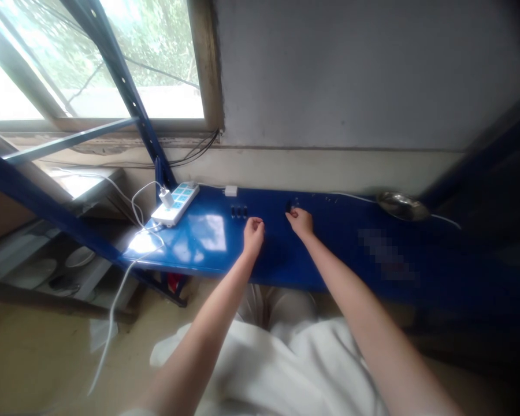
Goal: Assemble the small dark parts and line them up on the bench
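Note:
On the blue table (277, 263), three small dark pieces (238, 212) stand in a row near the back. My left hand (254, 234) is just in front and to the right of them, fingers curled together; what they hold, if anything, is too small to make out. Farther right, my right hand (300, 222) has its fingers pinched beside a small dark item (288, 206) at its fingertips. Tiny bits (297, 201) lie just beyond that hand, and more small pieces (330, 200) lie to the right near the back edge.
A white power strip (173, 207) with a plug and cable is at the table's left end. A white adapter (231, 190) sits at the back edge. At the right back is a shiny metal bowl (402, 206). A blue metal frame (132, 104) rises by the window.

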`<action>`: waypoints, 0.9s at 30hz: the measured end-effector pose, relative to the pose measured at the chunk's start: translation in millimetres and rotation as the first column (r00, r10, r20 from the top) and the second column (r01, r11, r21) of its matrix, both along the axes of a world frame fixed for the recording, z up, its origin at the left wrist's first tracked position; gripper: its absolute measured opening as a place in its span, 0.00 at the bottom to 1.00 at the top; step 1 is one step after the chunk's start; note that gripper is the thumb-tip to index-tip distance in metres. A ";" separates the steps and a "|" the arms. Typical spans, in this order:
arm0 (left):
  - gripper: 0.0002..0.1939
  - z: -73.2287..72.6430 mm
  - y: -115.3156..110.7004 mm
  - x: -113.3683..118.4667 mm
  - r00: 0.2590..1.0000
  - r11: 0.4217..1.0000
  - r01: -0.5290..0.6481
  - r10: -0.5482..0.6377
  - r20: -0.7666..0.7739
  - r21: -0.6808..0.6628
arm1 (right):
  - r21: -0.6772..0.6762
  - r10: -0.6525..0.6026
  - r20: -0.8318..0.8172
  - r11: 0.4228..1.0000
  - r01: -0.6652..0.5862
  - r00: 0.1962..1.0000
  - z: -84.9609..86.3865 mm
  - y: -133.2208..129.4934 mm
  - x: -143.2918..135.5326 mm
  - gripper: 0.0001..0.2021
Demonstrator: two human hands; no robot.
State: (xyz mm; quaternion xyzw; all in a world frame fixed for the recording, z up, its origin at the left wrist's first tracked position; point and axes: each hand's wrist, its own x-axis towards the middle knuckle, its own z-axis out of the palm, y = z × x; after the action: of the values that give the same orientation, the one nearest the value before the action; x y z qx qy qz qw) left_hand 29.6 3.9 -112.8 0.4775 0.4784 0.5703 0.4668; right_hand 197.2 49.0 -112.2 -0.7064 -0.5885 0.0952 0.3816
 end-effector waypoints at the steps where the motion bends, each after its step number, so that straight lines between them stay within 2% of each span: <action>1: 0.05 -0.1 0.0 -0.1 1.000 1.000 0.001 -0.001 0.000 -0.001 | 0.000 -0.008 -0.002 1.000 0.008 1.000 0.1 0.1 0.6 0.09; 10: 0.05 -1.9 0.8 0.2 1.000 1.000 -0.004 0.004 -0.010 0.013 | -0.042 -0.015 0.013 0.999 0.016 1.000 1.4 0.2 3.5 0.08; 18: 0.05 0.0 -0.6 0.0 1.000 1.000 0.001 -0.001 -0.015 0.014 | -0.156 0.037 0.076 0.987 -0.024 0.996 1.8 7.4 18.4 0.06; 22: 0.05 0.4 -1.2 -0.2 1.000 1.000 -0.001 0.001 -0.027 0.015 | -0.202 -0.001 0.082 0.979 0.018 0.997 0.0 11.0 26.2 0.07; 27: 0.05 -1.5 -0.2 -0.5 1.000 1.000 0.001 0.000 -0.031 0.025 | -0.166 -0.060 0.073 0.984 0.071 0.996 -1.2 8.6 24.4 0.07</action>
State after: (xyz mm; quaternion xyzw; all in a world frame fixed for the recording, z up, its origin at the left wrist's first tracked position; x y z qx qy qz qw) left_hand 29.1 3.7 -114.3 0.4921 0.4783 0.5688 0.4534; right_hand 221.5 57.7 -113.4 -0.7579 -0.5674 0.1080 0.3032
